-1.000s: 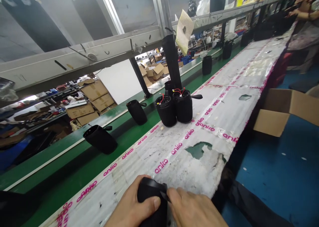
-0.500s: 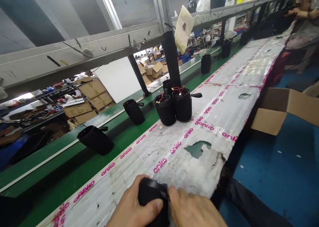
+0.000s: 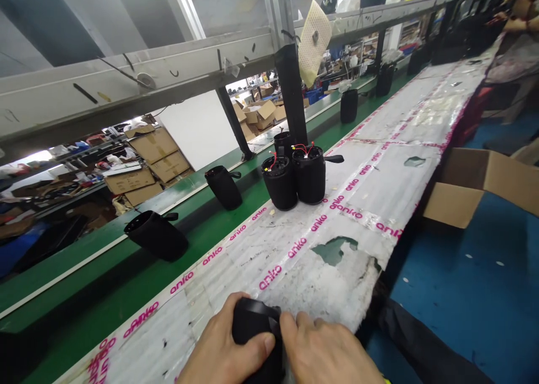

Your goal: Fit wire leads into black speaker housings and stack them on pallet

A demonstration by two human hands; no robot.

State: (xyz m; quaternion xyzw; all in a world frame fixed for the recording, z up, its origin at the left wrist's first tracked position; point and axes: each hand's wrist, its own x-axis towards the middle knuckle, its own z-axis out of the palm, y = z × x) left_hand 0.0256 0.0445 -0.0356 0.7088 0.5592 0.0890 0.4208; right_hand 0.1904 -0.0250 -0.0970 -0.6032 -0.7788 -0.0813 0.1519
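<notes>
At the bottom of the view my left hand [image 3: 229, 344] is wrapped round a black cylindrical speaker body [image 3: 255, 328], thumb across its near side. My right hand [image 3: 324, 344] is closed at the speaker's upper right rim, its fingers pressed on the black strap [image 3: 274, 312] there. The fingertips' far side is hidden. Ahead on the covered bench stand two similar open-topped speaker bodies, a left one [image 3: 280, 184] and a right one [image 3: 309, 176], with red wires sticking out. A third [image 3: 283, 141] is partly hidden behind them.
Left of the bench runs a green conveyor belt [image 3: 101, 294] carrying several black speaker bodies [image 3: 156, 235]. The bench cover [image 3: 236, 283] is torn. A metal post [image 3: 290, 92] rises beside the belt. An open carton [image 3: 455, 204] is at right. Another person's hand [image 3: 520, 24] shows at far right.
The speaker bodies on the belt have shifted slightly left and nearer relative to the bench. Both my hands keep nearly the same hold, with the right fingers slightly moved at the rim.
</notes>
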